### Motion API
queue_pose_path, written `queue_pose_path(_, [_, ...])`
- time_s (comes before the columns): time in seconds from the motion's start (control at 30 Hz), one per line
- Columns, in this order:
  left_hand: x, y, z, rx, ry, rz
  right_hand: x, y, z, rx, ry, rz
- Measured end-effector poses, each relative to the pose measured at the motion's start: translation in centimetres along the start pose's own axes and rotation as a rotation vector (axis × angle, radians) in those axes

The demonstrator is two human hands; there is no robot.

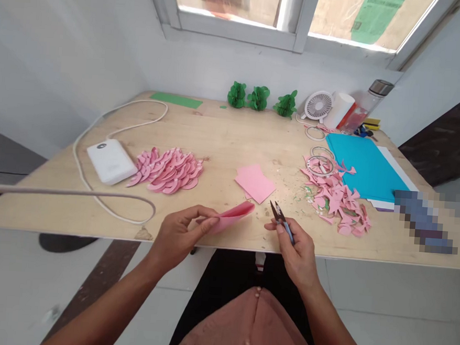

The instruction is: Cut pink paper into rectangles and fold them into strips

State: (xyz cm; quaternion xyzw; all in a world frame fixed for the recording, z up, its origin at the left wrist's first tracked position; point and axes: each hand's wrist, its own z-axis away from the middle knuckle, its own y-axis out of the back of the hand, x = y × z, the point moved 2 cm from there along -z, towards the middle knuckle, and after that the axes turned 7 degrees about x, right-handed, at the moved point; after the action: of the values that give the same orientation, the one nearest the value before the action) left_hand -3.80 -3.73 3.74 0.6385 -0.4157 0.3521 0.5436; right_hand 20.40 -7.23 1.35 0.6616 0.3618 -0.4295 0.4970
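Between its thumb and fingers, my left hand pinches a folded pink paper over the table's front edge. My right hand grips small scissors with blue handles, their dark blades a little apart and pointing away from me. The blades are to the right of the folded paper and do not touch it. Just beyond both hands lie several flat pink paper pieces. A heap of cut pink petal shapes is at the left, and pink scraps are piled at the right.
A white power bank and its looping cable lie at the left. Green paper flowers, a small fan and a bottle stand at the back. Blue sheets and tape rings are at the right.
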Motion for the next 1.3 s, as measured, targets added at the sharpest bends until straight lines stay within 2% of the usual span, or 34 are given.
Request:
queue_pose_path(0.1, [0.3, 0.1, -0.4, -0.003, 0.155, 0.150, -0.2, 0.0, -0.2, 0.036, -0.043, -0.050])
queue_pose_path(0.2, [0.5, 0.0, -0.6, -0.085, 0.237, 0.254, -0.7, -0.2, -0.5, 0.058, -0.095, -0.109])
queue_pose_path(0.37, [0.5, -0.2, -0.8, -0.222, 0.311, 0.332, -1.3, -1.0, -0.9, -0.003, -0.179, -0.210])
queue_pose_path(0.47, [0.5, -0.3, -1.0, -0.292, 0.337, 0.363, -1.1, -1.3, -0.8, 0.009, -0.215, -0.240])
queue_pose_path(0.63, [0.3, -0.3, -1.3, -0.320, 0.340, 0.346, -0.9, -1.6, -0.4, -0.024, -0.253, -0.339])
queue_pose_path(0.77, [0.4, -0.6, -1.2, -0.276, 0.292, 0.307, -1.1, -1.7, 0.2, -0.018, -0.286, -0.360])
queue_pose_path(0.9, [0.8, -1.1, -0.7, -0.266, 0.184, 0.266, -1.2, -1.8, 0.8, 0.015, -0.301, -0.348])
queue_pose_path(1.03, [1.0, -1.3, -0.6, -0.198, -0.036, 0.025, -0.9, -1.9, 1.2, 0.067, -0.328, -0.361])
queue_pose_path(1.1, [1.0, -1.5, -0.8, -0.178, -0.100, -0.095, -0.7, -2.0, 1.4, 0.088, -0.345, -0.367])
queue_pose_path(1.3, [0.8, -2.1, -1.4, -0.204, -0.131, -0.135, -0.2, -2.1, 1.7, 0.089, -0.330, -0.363])
